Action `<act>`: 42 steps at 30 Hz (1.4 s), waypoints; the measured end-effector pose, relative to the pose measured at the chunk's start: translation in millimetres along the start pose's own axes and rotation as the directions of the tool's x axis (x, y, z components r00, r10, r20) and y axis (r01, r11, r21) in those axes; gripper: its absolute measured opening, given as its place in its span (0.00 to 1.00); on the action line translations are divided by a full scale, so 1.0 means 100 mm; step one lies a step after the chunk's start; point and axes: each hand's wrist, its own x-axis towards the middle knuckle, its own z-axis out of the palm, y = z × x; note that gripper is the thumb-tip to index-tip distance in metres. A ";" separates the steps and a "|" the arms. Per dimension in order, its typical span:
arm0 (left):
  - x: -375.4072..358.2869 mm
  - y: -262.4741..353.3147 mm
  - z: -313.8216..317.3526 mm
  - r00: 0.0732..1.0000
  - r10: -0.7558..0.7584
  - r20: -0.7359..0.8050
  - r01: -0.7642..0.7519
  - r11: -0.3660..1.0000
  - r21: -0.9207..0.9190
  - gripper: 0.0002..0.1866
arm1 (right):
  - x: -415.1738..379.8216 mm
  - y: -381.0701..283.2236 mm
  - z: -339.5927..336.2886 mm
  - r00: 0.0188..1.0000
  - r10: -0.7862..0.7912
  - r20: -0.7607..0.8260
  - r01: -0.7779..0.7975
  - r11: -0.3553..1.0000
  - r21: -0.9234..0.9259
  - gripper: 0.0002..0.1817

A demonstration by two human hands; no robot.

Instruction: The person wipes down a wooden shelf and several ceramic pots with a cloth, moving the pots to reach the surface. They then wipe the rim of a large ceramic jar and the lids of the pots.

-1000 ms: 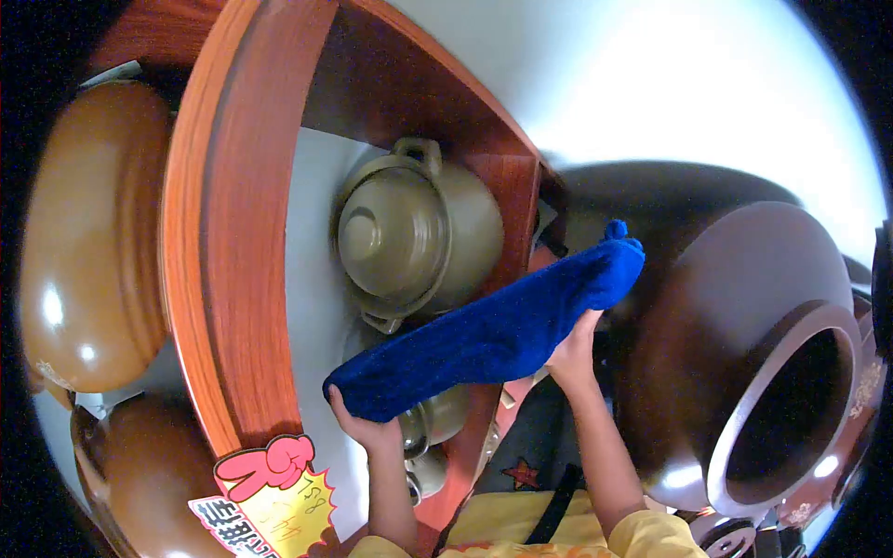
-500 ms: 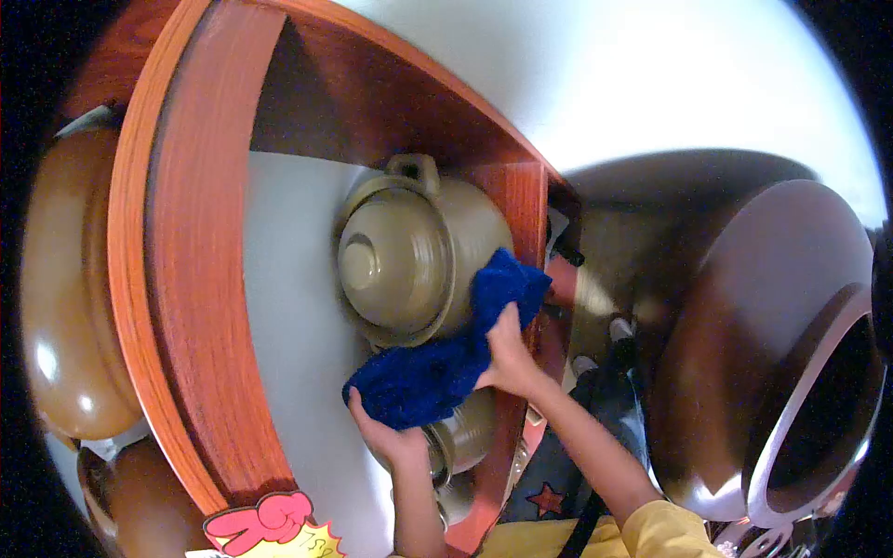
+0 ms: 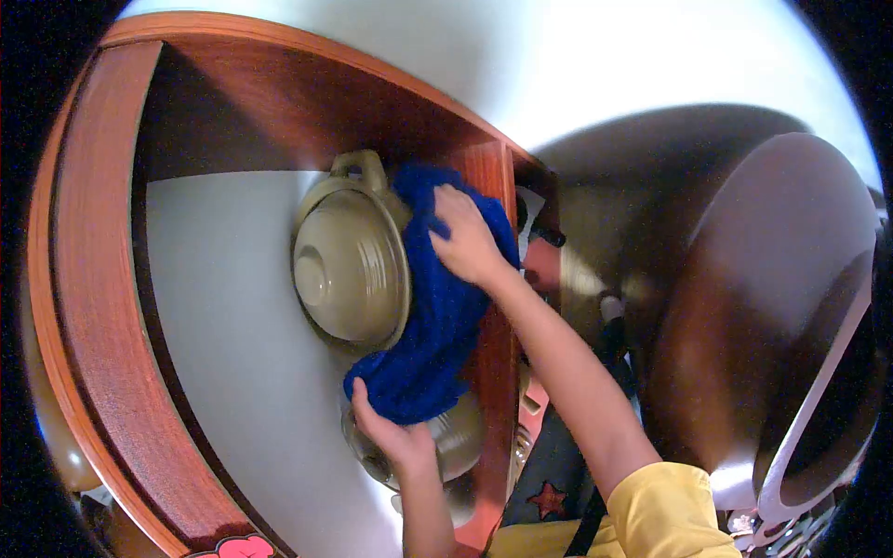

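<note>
A blue cloth [image 3: 437, 316] drapes along the side of a lidded, olive-brown clay pot [image 3: 349, 265] with a loop handle. My right hand [image 3: 465, 237] is closed over the cloth's upper part, pressing it against the pot's body near the handle. At the cloth's lower end, my left hand [image 3: 400, 442] grips it, thumb in front and the other fingers hidden behind. The pot sits on a reddish wooden shelf [image 3: 488, 177], its lid in place. Partly behind my left hand is a smaller clay pot [image 3: 456, 437].
A wooden shelf board [image 3: 102, 260] runs along the left, with a price tag [image 3: 244, 547] at its lower end. A large dark brown vessel [image 3: 763, 279] stands on the right. A shoe [image 3: 611, 307] shows on the floor between it and the shelf.
My right hand has moved up along the pot's side with the cloth, spreading it over the body. My left hand stays near the cloth's lower end. The view has shifted.
</note>
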 end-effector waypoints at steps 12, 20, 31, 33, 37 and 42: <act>-0.05 -0.14 -0.05 0.994 -0.029 0.108 0.027 0.999 0.018 0.21 | -1.21 0.22 0.22 0.685 0.724 0.078 -0.696 0.619 0.364 0.29; -0.16 -0.16 -0.04 0.989 0.127 -0.074 -0.126 0.992 0.016 0.20 | -1.63 -0.25 0.19 0.949 0.271 0.160 -0.307 0.913 0.269 0.30; -0.26 -0.03 0.35 0.930 0.365 0.046 -0.368 0.926 0.087 0.20 | 0.15 -0.37 -0.26 0.982 0.007 0.191 -0.005 1.000 -0.009 0.24; -0.18 -0.02 0.41 0.916 0.388 0.096 -0.398 0.911 0.107 0.21 | 0.28 -0.24 -0.18 0.986 0.038 0.160 -0.045 0.998 0.036 0.25; -0.02 -0.02 0.46 0.949 0.315 -0.002 -0.313 0.943 0.114 0.21 | 0.44 -0.08 -0.13 0.949 0.211 0.233 -0.218 0.976 0.006 0.26; 0.12 -0.07 0.50 0.976 0.197 0.087 -0.197 0.980 -0.015 0.22 | 0.63 0.24 0.01 0.818 0.499 0.286 -0.538 0.840 0.074 0.32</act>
